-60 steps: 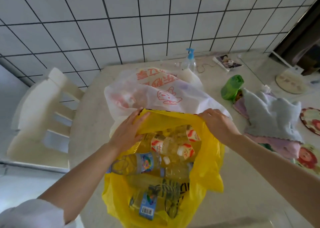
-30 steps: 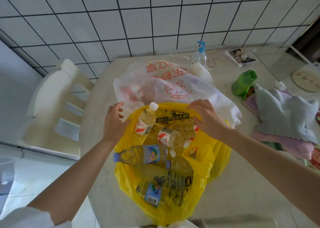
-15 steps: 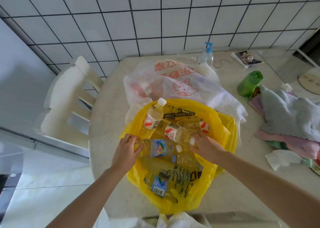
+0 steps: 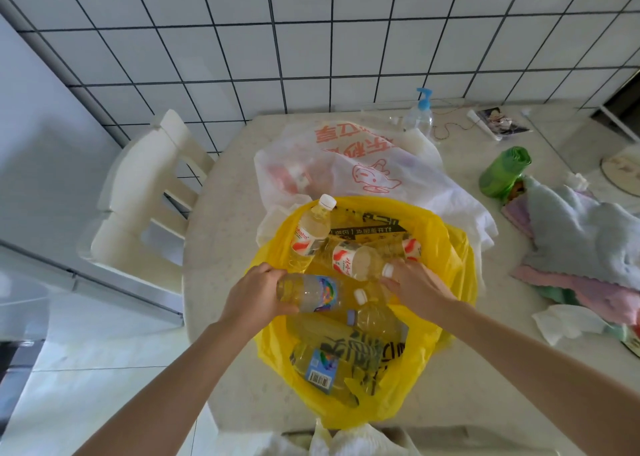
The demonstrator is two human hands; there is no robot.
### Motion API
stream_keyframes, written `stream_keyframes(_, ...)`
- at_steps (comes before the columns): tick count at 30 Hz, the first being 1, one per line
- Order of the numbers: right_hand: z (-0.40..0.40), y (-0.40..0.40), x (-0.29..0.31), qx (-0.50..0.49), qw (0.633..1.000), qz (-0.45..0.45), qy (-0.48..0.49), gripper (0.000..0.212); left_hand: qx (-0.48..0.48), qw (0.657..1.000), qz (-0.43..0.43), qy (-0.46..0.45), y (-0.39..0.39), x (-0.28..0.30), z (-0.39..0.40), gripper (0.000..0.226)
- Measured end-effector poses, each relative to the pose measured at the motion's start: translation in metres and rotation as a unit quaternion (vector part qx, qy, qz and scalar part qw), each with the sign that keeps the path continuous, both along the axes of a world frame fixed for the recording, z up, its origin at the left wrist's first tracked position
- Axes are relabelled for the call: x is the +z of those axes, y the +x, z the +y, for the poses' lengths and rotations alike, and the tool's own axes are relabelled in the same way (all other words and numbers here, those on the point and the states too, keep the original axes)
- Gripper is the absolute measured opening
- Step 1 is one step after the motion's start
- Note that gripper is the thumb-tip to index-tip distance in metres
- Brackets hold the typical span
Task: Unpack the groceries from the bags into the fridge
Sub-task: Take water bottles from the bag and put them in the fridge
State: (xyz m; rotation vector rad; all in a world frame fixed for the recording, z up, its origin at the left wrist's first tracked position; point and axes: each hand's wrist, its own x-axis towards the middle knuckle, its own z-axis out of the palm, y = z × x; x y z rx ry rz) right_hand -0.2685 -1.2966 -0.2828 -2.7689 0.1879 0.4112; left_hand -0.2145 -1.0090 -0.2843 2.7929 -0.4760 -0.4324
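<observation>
Gripping 2 bottles, 2 hands, yellow bag.

Thin, glossy yellow plastic bag at centre holds clear, shiny plastic bottles with paper-like labels. Above it, a translucent white plastic bag. Speckled smooth tabletop; soft matt cloths at right; glossy wall tiles above.

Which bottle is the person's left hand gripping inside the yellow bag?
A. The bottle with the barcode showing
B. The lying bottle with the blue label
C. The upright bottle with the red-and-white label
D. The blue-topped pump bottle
B: the left hand curls its grip round the base end of the blue-label bottle, which lies on its side in the yellow bag.
</observation>
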Motion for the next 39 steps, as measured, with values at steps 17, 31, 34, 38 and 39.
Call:
stream_keyframes(17, 0.027, 0.039, 0.036, -0.011, 0.967, -0.123, 0.222, 0.031, 0.054, 0.973, -0.021, -0.224, -0.006, 0.003, -0.046, 0.057)
stream_keyframes(31, 0.050, 0.032, -0.015, -0.101, 0.934, -0.105, 0.326, 0.072, 0.154, 0.926, 0.079, -0.336, -0.020, -0.032, -0.049, 0.072)
stream_keyframes(34, 0.053, 0.026, -0.019, -0.118, 0.929, -0.116, 0.332, 0.075, 0.164, 0.924, 0.075, -0.337, -0.022, -0.031, -0.052, 0.072)
stream_keyframes(38, 0.060, 0.028, -0.009, -0.154, 0.917, -0.130, 0.345, 0.068, 0.177, 0.921, 0.057, -0.343, -0.024, -0.023, -0.051, 0.067)
stream_keyframes(39, 0.061, 0.028, -0.005, -0.163, 0.915, -0.130, 0.346, 0.068, 0.182, 0.919, 0.053, -0.345, -0.026, -0.019, -0.050, 0.064)
